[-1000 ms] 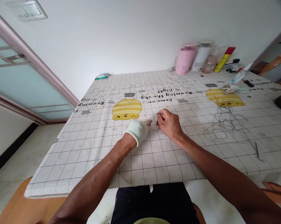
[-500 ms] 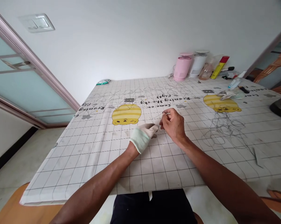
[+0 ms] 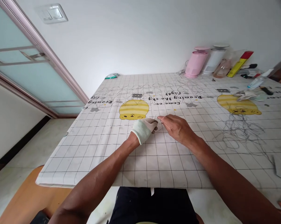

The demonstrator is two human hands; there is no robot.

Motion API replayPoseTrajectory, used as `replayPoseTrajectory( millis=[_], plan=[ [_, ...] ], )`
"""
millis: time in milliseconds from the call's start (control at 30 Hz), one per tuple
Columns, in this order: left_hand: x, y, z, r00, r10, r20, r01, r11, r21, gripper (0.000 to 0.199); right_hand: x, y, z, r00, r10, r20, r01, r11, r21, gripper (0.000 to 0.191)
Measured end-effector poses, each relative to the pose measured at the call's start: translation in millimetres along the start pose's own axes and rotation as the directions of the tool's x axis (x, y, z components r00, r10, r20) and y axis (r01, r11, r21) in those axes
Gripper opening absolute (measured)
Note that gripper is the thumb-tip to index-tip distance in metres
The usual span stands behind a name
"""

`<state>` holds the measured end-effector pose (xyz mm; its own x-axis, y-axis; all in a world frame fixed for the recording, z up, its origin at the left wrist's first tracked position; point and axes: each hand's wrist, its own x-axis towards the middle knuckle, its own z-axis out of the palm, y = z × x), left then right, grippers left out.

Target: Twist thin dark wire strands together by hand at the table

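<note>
My left hand [image 3: 146, 129], in a white knit glove with a pale green cuff, is closed low over the checked tablecloth. A thin thread-like strand [image 3: 155, 118] shows at its fingertips. Just to the right is my bare right hand [image 3: 175, 127], its thumb and forefinger pinched together close to the strand and the glove. What lies between the right fingertips is too small to make out. A loose tangle of thin dark strands [image 3: 241, 132] rests on the cloth farther right.
A pink cylindrical device [image 3: 196, 63], a white one [image 3: 214, 60], a bottle [image 3: 222, 68] and a yellow-red box [image 3: 240, 64] stand along the wall. Another glove [image 3: 249, 95] and a clear spray bottle [image 3: 259, 80] lie at right. A green-white packet [image 3: 111, 76] sits at the far left corner.
The view has shifted, so the table items appear farther right. My right hand has turned flatter, its fingertips now closer to the gloved left hand, which stays closed.
</note>
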<state>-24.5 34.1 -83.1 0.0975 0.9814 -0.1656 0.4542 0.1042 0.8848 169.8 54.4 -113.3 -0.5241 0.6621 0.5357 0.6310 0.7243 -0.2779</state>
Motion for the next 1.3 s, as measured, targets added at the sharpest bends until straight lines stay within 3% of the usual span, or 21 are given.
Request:
replayPoseTrajectory(
  millis=[233,500,667,900,1133,1300],
  plan=[
    [0,3,-10.0,0.996,-0.013,-0.087,0.012,1.000,-0.011,0.024,-4,6,5,0.987,0.139,-0.076,-0.130,0.985,0.116,0.038],
    [1,-2,-1.5,1.000,0.017,0.003,-0.017,0.995,0.103,0.026,-3,0,7,0.982,0.178,-0.062,-0.167,0.976,0.142,0.036],
    [2,-1,-8.0,0.999,0.031,0.017,-0.030,0.999,-0.011,0.025,-2,2,5,0.976,0.205,-0.075,-0.191,0.969,0.157,0.036],
    [1,0,-18.6,0.999,-0.043,0.024,0.048,0.976,-0.211,0.025,0,-2,-1,0.963,0.259,-0.073,-0.240,0.949,0.205,0.035],
    [0,-2,-12.8,0.996,-0.043,0.074,0.057,0.976,-0.209,0.043,0,-1,1,0.963,0.249,-0.106,-0.228,0.957,0.177,0.035],
    [-2,0,-8.5,0.997,-0.040,0.060,0.051,0.977,-0.207,0.042,0,0,2,0.955,0.259,-0.141,-0.234,0.956,0.175,0.036]
  ],
)
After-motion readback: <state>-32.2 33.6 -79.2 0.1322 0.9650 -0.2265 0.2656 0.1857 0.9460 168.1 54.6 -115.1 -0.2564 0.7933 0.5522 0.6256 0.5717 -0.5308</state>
